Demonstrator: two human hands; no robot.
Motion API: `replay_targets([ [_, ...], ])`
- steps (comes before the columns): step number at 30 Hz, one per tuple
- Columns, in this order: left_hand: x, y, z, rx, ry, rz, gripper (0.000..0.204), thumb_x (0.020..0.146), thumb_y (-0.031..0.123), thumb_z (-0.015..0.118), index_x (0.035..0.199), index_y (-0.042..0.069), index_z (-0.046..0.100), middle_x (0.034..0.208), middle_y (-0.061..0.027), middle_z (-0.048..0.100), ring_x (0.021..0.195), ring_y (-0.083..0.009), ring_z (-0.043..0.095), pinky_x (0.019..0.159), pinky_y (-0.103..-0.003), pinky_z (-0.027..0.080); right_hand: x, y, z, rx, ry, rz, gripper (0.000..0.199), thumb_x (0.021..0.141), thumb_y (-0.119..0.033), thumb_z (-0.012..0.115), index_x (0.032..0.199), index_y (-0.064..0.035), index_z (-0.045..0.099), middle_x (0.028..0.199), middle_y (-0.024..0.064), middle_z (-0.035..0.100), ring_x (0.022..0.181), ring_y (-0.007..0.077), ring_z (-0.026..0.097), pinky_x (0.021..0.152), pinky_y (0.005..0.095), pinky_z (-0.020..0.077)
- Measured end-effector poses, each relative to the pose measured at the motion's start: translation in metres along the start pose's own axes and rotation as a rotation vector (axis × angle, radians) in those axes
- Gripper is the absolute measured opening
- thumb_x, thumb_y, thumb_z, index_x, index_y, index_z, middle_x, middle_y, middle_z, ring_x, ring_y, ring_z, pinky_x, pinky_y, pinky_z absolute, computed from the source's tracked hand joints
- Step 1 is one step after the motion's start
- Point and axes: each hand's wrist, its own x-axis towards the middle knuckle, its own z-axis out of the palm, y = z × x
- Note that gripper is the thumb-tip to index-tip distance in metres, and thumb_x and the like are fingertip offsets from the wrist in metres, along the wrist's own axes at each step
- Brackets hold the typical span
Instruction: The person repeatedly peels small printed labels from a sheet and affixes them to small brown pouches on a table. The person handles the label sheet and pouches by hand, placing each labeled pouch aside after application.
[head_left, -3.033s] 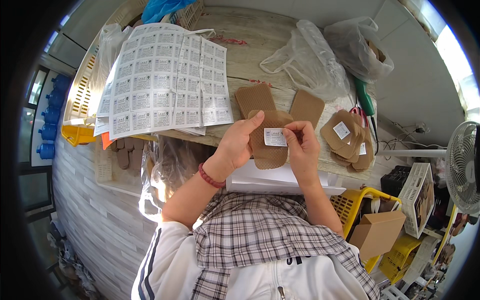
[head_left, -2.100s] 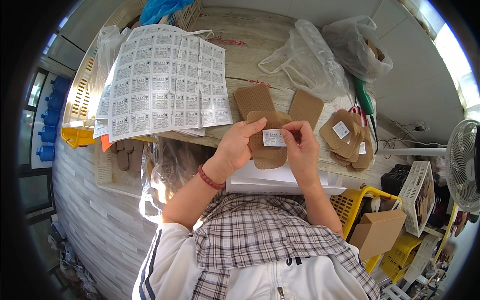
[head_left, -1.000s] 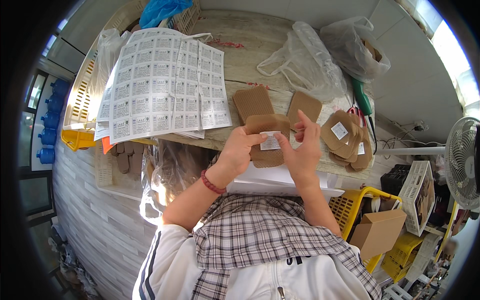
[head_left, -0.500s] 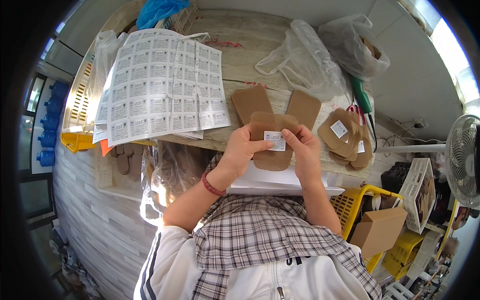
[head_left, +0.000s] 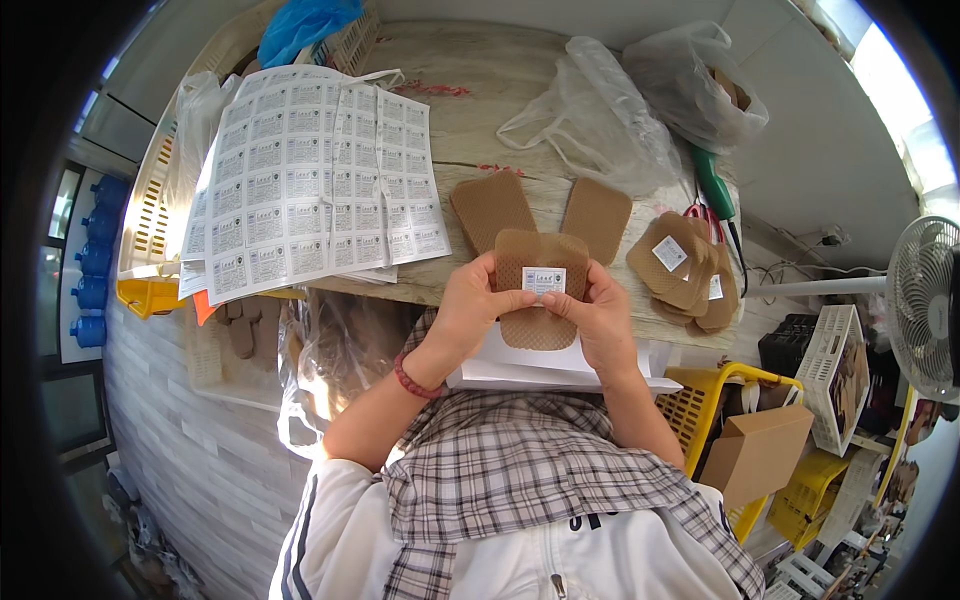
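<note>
Two curled hands, left hand (head_left: 464, 312) and right hand (head_left: 606, 320), pinch pad (head_left: 540, 328) over table edge (head_left: 422, 288), thumbs at bottom of label (head_left: 544, 279). Apparently pressing label down; next move calls for even pressure.

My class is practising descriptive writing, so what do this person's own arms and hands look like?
The left hand and right hand are gloveless. A dark red beaded bracelet circles the left wrist; the right wrist shows none. Both forearms are uncovered. The left sleeve is white with dark lengthwise stripes; little of the right sleeve shows.
</note>
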Motion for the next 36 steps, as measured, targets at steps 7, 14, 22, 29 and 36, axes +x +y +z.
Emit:
replay_targets([
  [7,-0.054,0.027,0.010,0.998,-0.351,0.279,0.042,0.089,0.023,0.074,0.123,0.001,0.062,0.099,-0.0107,0.069,0.093,-0.0242,0.067,0.085,-0.037,0.053,-0.003,-0.034,-0.045,-0.169,0.273,-0.171,0.038,0.086,0.001,0.074,0.121,-0.0007,0.060,0.105,0.0043,0.070,0.088,0.0088,0.064,0.074,0.0228,0.0522],
  [14,-0.076,0.025,0.003,1.351,-0.541,0.418,0.040,0.086,0.031,0.073,0.115,0.003,0.067,0.096,-0.0109,0.069,0.093,-0.0296,0.065,0.085,-0.040,0.048,0.004,-0.046,-0.154,-0.845,0.626,-0.357,0.041,0.091,-0.006,0.072,0.129,-0.0004,0.058,0.112,0.0068,0.069,0.101,0.0155,0.064,0.088,0.0293,0.0521],
  [22,-0.051,0.022,-0.029,1.159,-0.266,0.123,0.019,0.088,0.017,0.070,0.098,0.002,0.072,0.088,-0.0112,0.070,0.079,-0.0279,0.065,0.073,-0.036,0.051,-0.011,-0.048,-0.074,-1.044,0.102,-0.362,0.034,0.086,-0.014,0.076,0.118,-0.0045,0.067,0.102,0.0117,0.067,0.101,0.0252,0.065,0.090,0.0361,0.0504],
  [29,-0.022,0.024,-0.052,0.843,-0.194,-0.140,0.019,0.088,0.013,0.073,0.098,-0.003,0.071,0.077,-0.0053,0.070,0.073,-0.0071,0.058,0.067,-0.026,0.048,0.000,-0.007,-0.024,-1.251,-0.335,-0.486,0.039,0.076,-0.019,0.080,0.111,-0.0065,0.069,0.100,0.0098,0.069,0.097,0.0305,0.063,0.089,0.0409,0.0475],
  [36,-0.033,0.011,-0.121,0.573,-0.160,-0.416,0.015,0.088,0.011,0.073,0.095,-0.001,0.073,0.081,0.0015,0.069,0.074,-0.0044,0.059,0.067,-0.021,0.047,-0.011,-0.024,-0.058,-1.332,-0.386,-0.406,0.056,0.068,-0.027,0.086,0.118,-0.0086,0.069,0.103,0.0086,0.068,0.101,0.0292,0.062,0.089,0.0392,0.0476],
])
